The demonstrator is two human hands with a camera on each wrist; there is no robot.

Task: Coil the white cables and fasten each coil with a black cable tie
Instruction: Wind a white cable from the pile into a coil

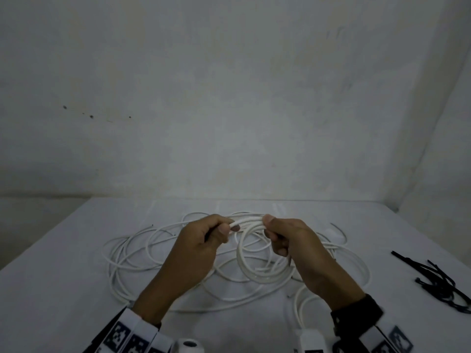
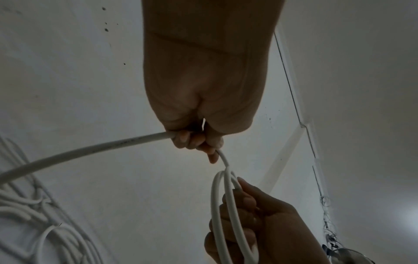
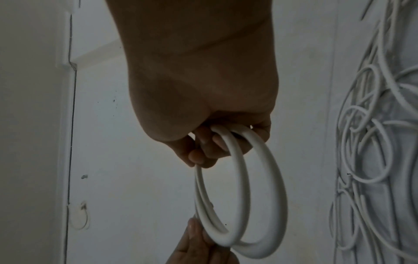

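A small coil of white cable hangs above the table between my hands. My right hand grips the top of the coil, fingers curled round its loops. My left hand pinches the cable strand just left of the coil, and the strand runs on to the loose cable on the table. In the left wrist view my left hand holds the strand and my right hand holds the loops. Black cable ties lie at the right of the table.
Loose white cable sprawls in tangled loops over the middle of the white table. A wall stands behind the table's far edge. More cable loops lie near the front edge by my right wrist.
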